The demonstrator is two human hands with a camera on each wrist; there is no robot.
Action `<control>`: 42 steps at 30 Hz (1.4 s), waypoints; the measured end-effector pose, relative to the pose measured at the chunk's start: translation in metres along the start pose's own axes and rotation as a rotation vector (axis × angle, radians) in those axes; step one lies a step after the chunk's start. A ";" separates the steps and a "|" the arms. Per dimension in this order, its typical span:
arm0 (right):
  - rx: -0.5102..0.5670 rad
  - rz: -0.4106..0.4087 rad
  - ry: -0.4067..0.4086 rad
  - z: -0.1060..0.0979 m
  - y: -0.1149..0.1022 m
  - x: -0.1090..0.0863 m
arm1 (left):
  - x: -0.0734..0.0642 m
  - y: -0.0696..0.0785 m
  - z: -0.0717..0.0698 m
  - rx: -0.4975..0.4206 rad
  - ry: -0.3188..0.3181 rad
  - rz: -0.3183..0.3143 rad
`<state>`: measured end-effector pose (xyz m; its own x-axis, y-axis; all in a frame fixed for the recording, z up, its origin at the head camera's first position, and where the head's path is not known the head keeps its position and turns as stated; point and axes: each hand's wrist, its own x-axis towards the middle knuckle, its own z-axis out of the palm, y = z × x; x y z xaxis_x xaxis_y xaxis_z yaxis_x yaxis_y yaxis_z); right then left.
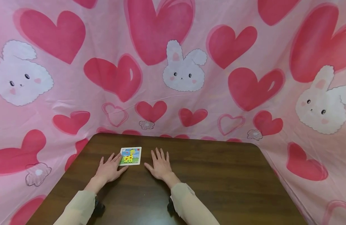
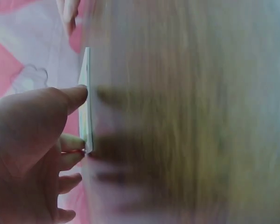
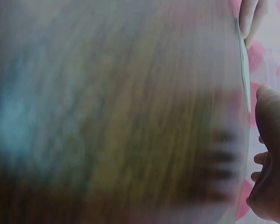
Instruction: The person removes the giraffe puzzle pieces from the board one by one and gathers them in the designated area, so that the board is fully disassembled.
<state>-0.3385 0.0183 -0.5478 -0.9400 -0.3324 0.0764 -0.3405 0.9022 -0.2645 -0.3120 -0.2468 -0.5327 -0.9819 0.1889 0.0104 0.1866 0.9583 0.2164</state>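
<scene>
Giraffe board (image 1: 130,156), picture (image 1: 129,158) inside rim (image 1: 132,164); left grip (image 1: 109,169) spread, touching it; right grip (image 1: 161,166) spread, empty.

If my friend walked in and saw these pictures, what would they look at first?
Probably the big red hearts and white bunny faces on the pink cloth behind the brown table. Next, the yellow giraffe on the card lying there: the left hand touches the card's left side, and the right hand is spread out to its right.
</scene>
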 end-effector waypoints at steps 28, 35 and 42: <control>-0.100 -0.060 -0.040 0.005 -0.019 -0.004 | 0.008 0.016 0.017 -0.092 0.041 0.075; -0.067 -0.067 -0.041 0.003 -0.010 -0.017 | 0.002 0.029 0.017 -0.091 0.017 0.070; -0.012 -0.060 -0.046 -0.007 0.001 -0.023 | -0.004 0.041 0.019 -0.098 -0.007 0.062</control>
<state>-0.3170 0.0285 -0.5433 -0.9162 -0.3979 0.0472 -0.3965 0.8834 -0.2496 -0.2998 -0.2038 -0.5426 -0.9684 0.2487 0.0194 0.2422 0.9192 0.3104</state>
